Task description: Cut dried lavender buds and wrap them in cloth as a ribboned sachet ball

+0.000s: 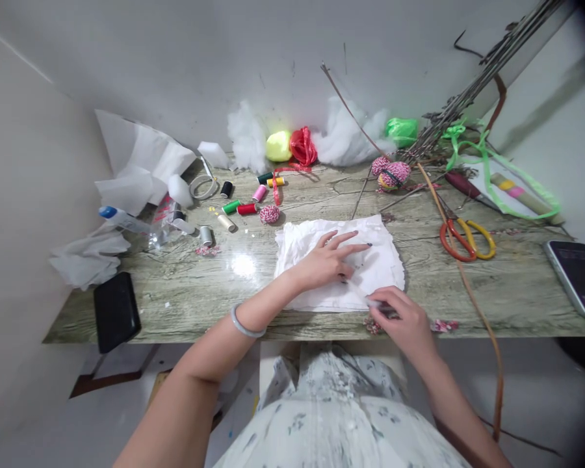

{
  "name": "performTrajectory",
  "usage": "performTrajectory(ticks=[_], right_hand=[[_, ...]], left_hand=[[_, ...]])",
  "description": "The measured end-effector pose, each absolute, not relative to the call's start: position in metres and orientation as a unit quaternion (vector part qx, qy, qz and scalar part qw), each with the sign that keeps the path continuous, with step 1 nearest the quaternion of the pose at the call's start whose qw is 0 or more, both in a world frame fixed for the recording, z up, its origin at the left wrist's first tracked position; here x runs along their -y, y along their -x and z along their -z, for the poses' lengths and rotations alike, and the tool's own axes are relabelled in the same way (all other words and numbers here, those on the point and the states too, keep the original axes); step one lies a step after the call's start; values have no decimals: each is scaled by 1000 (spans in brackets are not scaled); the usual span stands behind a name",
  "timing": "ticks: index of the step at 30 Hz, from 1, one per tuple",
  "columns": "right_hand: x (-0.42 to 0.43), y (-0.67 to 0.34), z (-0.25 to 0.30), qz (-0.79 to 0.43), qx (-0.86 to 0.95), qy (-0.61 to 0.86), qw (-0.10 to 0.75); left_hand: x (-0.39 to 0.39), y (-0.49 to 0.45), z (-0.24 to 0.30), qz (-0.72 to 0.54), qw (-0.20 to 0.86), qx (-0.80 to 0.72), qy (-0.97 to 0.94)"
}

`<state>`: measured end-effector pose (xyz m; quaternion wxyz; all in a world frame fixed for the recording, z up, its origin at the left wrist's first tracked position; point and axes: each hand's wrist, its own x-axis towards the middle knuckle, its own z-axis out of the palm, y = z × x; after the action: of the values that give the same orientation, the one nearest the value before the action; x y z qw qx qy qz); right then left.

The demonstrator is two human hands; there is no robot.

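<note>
A crumpled white sheet of tissue paper (380, 260) lies on the wood-grain table (199, 292) in front of me. My left hand (329, 260) rests flat on it, fingers stretched out toward the right. My right hand (402, 318) is at the sheet's near right edge, its fingers pinched on a thin white stick or tube (363, 296) that lies across the paper. A few small pink scraps (443, 325) sit beside that hand at the table edge.
Several thread spools (246, 208) and a pink twine ball (269, 214) lie behind the paper. Orange scissors (465, 239), a phone (578, 276), dry twigs (468, 97) and green ribbon (517, 179) are right. A black phone (116, 311), tissues (88, 257) and a bottle (124, 220) are left. Stuffing (346, 136) lines the wall.
</note>
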<state>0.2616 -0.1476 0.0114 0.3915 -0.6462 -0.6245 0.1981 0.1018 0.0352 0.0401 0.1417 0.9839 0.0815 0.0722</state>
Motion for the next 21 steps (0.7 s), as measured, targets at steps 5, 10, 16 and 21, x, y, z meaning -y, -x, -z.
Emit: performTrajectory(ticks=[5,10,16,21], right_hand=[[174,-292,-14,-240,533,688,430],[193,-336,-14,-239,307,735,556],[131,-353,-62,-406,558,679,250],[-24,-333,-117,-284,636,643,319]], left_hand=[[-39,-100,-34,-65,149,-83,-983],[-35,-95,-39,-62,183,-105,-975],[-23,-55,-75,-176,213,-181,-944],[-1,-6,-72,-355,179,-371,-839]])
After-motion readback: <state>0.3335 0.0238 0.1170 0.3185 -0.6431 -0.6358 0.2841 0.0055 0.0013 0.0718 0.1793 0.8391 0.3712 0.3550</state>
